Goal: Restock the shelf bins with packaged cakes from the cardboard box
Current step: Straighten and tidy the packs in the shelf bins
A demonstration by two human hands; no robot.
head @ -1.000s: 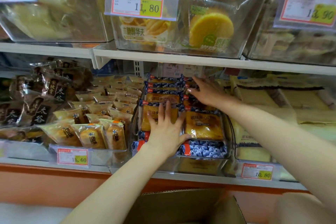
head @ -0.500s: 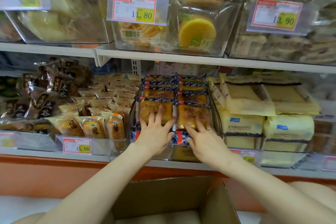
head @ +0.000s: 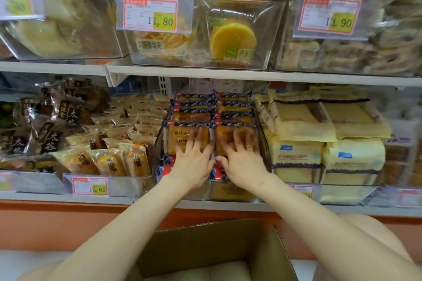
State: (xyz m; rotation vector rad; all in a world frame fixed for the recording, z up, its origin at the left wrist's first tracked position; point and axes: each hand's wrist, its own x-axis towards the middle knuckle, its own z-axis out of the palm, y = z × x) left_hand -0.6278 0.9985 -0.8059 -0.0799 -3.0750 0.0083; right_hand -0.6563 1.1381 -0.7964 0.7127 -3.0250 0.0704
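Note:
A clear shelf bin (head: 266, 143) on the lower shelf holds two rows of packaged cakes (head: 194, 116) in blue-patterned wrappers with orange-brown cake showing. My left hand (head: 193, 159) lies flat with spread fingers on the front pack of the left row. My right hand (head: 239, 159) lies the same way on the front pack of the right row. Both hands press on the packs and grip nothing. The open cardboard box (head: 205, 248) stands below, near me, with pale packs visible inside.
Left of the bin sit small yellow wrapped cakes (head: 107, 159) and dark-wrapped packs (head: 45, 130). On its right are stacked pale yellow cake packs (head: 319, 141). The upper shelf (head: 228, 74) carries clear bins with price tags. An orange base panel runs under the lower shelf.
My right hand drew back from the rear of the right row and came down flat on its front pack. My left hand stayed on the left front pack. The camera tilted down, showing more of the box.

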